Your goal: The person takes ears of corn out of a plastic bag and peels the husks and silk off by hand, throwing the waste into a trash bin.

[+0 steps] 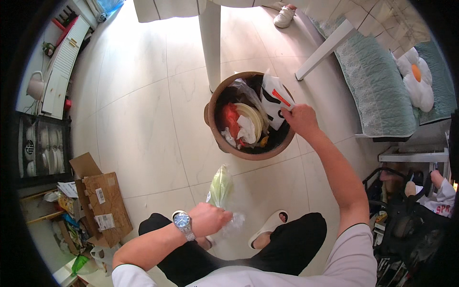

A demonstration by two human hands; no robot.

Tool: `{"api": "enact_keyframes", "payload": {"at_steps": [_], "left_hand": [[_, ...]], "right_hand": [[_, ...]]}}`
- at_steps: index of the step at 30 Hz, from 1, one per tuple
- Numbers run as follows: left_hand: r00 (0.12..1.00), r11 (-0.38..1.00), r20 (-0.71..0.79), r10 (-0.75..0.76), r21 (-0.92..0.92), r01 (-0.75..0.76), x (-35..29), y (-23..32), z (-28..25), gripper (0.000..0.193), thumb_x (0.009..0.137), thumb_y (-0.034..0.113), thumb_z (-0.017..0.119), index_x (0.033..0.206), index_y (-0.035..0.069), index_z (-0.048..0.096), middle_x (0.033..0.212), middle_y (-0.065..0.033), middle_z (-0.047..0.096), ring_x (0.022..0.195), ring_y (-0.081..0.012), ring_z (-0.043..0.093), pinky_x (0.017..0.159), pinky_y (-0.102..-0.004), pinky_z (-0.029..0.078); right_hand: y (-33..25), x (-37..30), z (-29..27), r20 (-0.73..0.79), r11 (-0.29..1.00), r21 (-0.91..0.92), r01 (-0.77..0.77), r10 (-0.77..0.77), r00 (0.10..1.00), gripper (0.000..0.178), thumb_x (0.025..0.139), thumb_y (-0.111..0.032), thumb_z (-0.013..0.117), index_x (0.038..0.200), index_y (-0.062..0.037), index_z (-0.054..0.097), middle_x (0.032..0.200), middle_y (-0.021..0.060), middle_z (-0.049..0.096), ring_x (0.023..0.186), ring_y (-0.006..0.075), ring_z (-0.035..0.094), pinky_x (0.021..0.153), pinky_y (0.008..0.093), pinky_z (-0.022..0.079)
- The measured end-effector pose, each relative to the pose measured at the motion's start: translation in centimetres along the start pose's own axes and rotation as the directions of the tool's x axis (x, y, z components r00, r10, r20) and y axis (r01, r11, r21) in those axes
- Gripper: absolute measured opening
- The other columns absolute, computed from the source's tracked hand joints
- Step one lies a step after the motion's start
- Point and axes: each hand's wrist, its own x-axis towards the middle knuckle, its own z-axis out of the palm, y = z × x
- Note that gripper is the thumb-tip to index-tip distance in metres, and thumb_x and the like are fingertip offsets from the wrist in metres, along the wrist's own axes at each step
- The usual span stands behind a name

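My left hand [209, 219], with a wristwatch [181, 220] at its wrist, is closed round the gathered neck of a clear plastic bag. Inside that bag of pale green vegetable [221, 185] the exact kind is hard to make out; it hangs above the floor, nearer me than the bin. At the right side of the round brown bin [253, 155], my right hand [302, 119] pinches the edge of a white plastic packet [271, 98] with black and red print. The packet lies partly inside the bin. Also in there are a red bag [230, 119], cream-coloured round dishes [257, 119] and crumpled tissue [245, 129].
White table legs [210, 45] stand behind the bin. An opened cardboard box [106, 203] sits at left, below a dish rack [44, 149]. On the right are a green-covered sofa [377, 91], a black stroller [406, 210] and another person's sleeve [440, 198]. A shoe [284, 16] shows far off.
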Motion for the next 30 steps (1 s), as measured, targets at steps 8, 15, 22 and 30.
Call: {"api": "enact_keyframes", "payload": {"at_steps": [8, 15, 22, 30], "left_hand": [[0.997, 0.997, 0.025, -0.066, 0.040, 0.065, -0.8, -0.6, 0.0, 0.006, 0.080, 0.015, 0.063, 0.082, 0.011, 0.058, 0.074, -0.0063, 0.066, 0.068, -0.0300, 0.068, 0.056, -0.0415, 0.054], [0.999, 0.999, -0.010, -0.049, 0.013, 0.049, -1.1, -0.9, 0.2, 0.005, 0.080, 0.015, 0.062, 0.082, 0.012, 0.058, 0.075, -0.0055, 0.066, 0.069, -0.0303, 0.067, 0.057, -0.0415, 0.054], [0.998, 0.998, -0.007, -0.056, 0.006, 0.057, -0.5, -1.1, 0.0, 0.004, 0.082, 0.016, 0.059, 0.084, 0.012, 0.060, 0.076, -0.0056, 0.066, 0.071, -0.0300, 0.067, 0.058, -0.0420, 0.054], [0.986, 0.989, 0.094, -0.140, 0.056, 0.135, 0.5, -2.5, 1.6, 0.010, 0.084, 0.017, 0.058, 0.089, 0.011, 0.065, 0.080, -0.0082, 0.068, 0.075, -0.0308, 0.069, 0.063, -0.0425, 0.056]], "right_hand": [[0.0, -0.2, -0.3, -0.039, 1.000, 0.001, -0.002, 0.002, 0.999, 0.033, 0.090, -0.036, 0.061, 0.082, -0.0052, 0.068, 0.070, 0.0183, 0.065, 0.068, 0.0383, 0.065, 0.062, 0.0479, 0.052], [-2.1, 0.5, 0.4, 0.007, 0.996, 0.033, 0.078, -0.079, 0.997, 0.029, 0.090, -0.032, 0.059, 0.079, -0.0059, 0.065, 0.074, 0.0172, 0.065, 0.073, 0.0375, 0.065, 0.066, 0.0478, 0.052], [-4.0, 1.3, -3.5, 0.011, 0.992, 0.077, 0.100, -0.102, 0.995, 0.033, 0.089, -0.031, 0.060, 0.076, -0.0007, 0.061, 0.079, 0.0199, 0.064, 0.079, 0.0387, 0.063, 0.069, 0.0469, 0.051], [-2.4, -2.7, -9.9, 0.144, 0.751, 0.591, -0.294, 0.260, 0.955, 0.030, 0.093, -0.025, 0.062, 0.087, 0.0047, 0.065, 0.072, 0.0120, 0.066, 0.058, 0.0181, 0.063, 0.053, 0.0313, 0.051]]}}
